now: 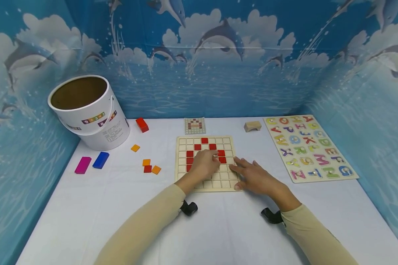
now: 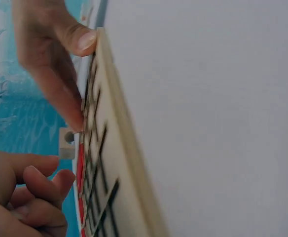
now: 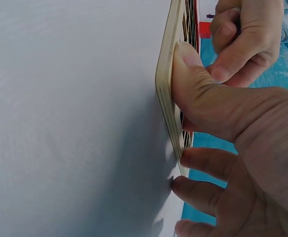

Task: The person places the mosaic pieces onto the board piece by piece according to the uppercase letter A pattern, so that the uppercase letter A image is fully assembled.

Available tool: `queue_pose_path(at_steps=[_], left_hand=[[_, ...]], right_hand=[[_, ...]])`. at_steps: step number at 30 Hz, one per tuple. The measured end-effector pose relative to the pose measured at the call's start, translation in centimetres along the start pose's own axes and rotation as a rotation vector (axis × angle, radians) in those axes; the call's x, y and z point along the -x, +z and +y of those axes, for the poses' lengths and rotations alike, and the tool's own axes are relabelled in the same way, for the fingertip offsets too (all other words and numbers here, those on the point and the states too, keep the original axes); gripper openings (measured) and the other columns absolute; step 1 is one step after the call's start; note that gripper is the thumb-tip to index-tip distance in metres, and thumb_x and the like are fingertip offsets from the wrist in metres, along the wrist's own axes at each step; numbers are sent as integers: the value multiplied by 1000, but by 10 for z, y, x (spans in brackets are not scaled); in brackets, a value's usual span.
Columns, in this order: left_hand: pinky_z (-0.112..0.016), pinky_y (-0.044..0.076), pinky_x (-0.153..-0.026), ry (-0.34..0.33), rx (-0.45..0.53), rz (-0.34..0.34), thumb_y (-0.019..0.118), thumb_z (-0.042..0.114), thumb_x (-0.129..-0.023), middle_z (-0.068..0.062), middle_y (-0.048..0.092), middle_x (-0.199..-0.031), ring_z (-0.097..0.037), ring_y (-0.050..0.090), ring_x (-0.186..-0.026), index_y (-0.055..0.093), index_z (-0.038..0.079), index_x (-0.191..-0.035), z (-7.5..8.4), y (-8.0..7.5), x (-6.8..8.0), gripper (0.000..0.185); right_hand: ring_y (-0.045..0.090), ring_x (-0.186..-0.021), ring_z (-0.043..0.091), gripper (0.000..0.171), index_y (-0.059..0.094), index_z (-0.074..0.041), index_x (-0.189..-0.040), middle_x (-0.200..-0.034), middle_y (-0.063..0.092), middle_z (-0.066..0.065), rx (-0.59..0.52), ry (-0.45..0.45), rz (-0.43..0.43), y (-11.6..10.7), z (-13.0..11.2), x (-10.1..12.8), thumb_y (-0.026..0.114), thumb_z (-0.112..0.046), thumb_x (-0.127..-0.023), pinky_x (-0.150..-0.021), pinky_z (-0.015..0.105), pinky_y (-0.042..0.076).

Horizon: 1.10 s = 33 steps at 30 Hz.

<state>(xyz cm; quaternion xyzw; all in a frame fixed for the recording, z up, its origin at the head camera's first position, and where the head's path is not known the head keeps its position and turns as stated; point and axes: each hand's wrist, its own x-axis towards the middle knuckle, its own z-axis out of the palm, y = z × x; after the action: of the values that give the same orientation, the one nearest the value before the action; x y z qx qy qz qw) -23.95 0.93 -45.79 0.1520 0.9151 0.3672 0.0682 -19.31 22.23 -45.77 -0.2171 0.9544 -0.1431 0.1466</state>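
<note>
**Red tiles going into the wooden grid**

Wooden and square, the pale grid board (image 1: 206, 163) lies flat on the white counter (image 1: 219, 228), directly before the person, with red square tiles (image 1: 204, 140) already set in several of its cells. The left hand (image 1: 203, 164) hovers over the middle of the board with fingers curled; the left wrist view shows what looks like a small pale piece (image 2: 66, 143) at its fingertips, though whether it is truly pinched I cannot tell. The right hand (image 1: 255, 177) lies spread and relaxed at the board's near right corner, thumb pressed on the rim (image 3: 171, 89) to steady it.

To do this well, I would judge: keep that right thumb firm so the board does not slide, lower the piece square to its cell, and check the small pattern card (image 1: 195, 126) beyond the board first.

Loose orange and red tiles (image 1: 150, 166) lie to the left, near a white bucket (image 1: 89, 110); an alphabet puzzle (image 1: 308, 147) sits to the right.
</note>
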Motion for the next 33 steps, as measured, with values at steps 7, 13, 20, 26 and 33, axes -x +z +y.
queue_pose_path(at_steps=[7,13,20,26,33], left_hand=[[-32,51,-70,-74,197,24,64,21,-98,-4,69,-105,-18,63,-77,67,10,-134,-19,-49,24,37],[-31,52,-65,-225,258,103,65,22,-98,-8,65,-111,-29,63,-78,66,11,-133,-54,-102,48,36],[-35,54,-81,-417,195,166,65,25,-99,-11,59,-119,-28,58,-97,63,13,-135,-98,-144,90,37],[-45,54,-94,-456,49,146,68,22,-98,-17,60,-126,-33,55,-112,63,10,-136,-131,-149,113,41],[-43,54,-91,-425,-48,109,70,22,-96,-15,64,-114,-31,57,-106,65,6,-133,-146,-138,117,40]], right_hand=[[23,-151,45,80,48,-10,-152,-164,29,19,-16,20,-6,2,2,1,81,-36,-85,-118,68,17],[23,-151,45,79,48,-10,-152,-164,30,19,-5,10,7,2,3,1,80,-36,-85,-117,68,18],[22,-152,44,78,48,-9,-152,-164,29,19,-7,-2,12,2,2,3,80,-35,-86,-117,68,18],[22,-152,44,79,48,-9,-152,-165,29,19,-4,6,9,2,0,2,80,-36,-86,-117,68,18],[21,-153,43,80,46,-10,-153,-165,29,17,-14,28,4,3,1,3,81,-35,-85,-118,67,17]])
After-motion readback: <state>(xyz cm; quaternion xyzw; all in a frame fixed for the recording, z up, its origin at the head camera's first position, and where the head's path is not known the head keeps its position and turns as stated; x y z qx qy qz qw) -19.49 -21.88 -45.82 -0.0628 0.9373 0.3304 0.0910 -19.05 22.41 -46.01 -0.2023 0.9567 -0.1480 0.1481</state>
